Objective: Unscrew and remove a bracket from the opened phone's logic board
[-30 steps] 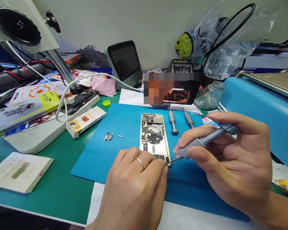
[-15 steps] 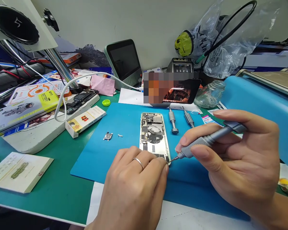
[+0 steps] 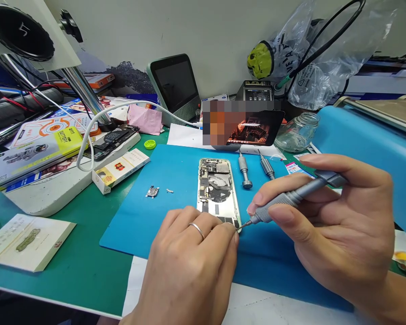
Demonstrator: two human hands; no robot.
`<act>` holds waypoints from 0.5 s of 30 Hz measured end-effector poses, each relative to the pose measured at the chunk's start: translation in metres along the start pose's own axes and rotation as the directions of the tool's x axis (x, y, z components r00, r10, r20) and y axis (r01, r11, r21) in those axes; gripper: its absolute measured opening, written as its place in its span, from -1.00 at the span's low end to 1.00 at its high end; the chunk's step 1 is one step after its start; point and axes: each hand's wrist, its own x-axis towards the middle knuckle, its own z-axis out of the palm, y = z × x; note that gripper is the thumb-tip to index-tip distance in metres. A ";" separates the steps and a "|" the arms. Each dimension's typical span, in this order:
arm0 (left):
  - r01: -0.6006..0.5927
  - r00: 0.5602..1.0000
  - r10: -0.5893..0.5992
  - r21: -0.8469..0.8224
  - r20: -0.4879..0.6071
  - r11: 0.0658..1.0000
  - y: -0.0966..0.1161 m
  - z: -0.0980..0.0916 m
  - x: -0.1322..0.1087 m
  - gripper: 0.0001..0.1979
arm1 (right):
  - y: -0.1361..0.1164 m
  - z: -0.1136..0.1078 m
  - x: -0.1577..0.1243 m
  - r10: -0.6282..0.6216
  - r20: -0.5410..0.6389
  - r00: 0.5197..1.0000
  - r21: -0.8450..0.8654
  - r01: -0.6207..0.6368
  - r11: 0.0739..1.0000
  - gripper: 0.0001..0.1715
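Note:
An opened phone [image 3: 218, 180] lies on the blue mat [image 3: 135, 225], its inner parts exposed. My left hand [image 3: 192, 257], with a ring on one finger, is closed over the phone's near end and covers part of it. My right hand [image 3: 345, 216] grips a grey precision screwdriver [image 3: 274, 208] at a slant, fingers on its knurled barrel and cap. The screwdriver's tip meets the phone's near right corner, right by my left fingertips. Whatever sits under the tip is too small to make out.
Two more screwdrivers [image 3: 244, 169] [image 3: 266, 166] lie beyond the phone. Left on the mat are a small circuit part [image 3: 152, 192] and a tiny metal piece [image 3: 169, 191]. Behind stand a propped-up phone [image 3: 257, 128] playing video and a glass jar [image 3: 299, 133]. A white cable [image 3: 122, 107] arches at left.
Both hands and the screwdriver keep almost the same pose at the phone's corner. The picture on the propped-up phone differs slightly.

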 end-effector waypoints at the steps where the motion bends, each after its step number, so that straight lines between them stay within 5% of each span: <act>1: 0.012 1.000 -0.012 -0.006 -0.020 1.000 0.001 0.001 0.000 -0.78 | 0.000 0.000 0.000 0.001 -0.004 1.000 -0.002 -0.001 1.000 -0.40; 15: 0.030 0.998 -0.031 -0.020 -0.048 0.999 0.003 0.003 -0.001 -0.78 | 0.000 0.001 0.000 -0.003 0.004 1.000 -0.014 0.003 1.000 -0.39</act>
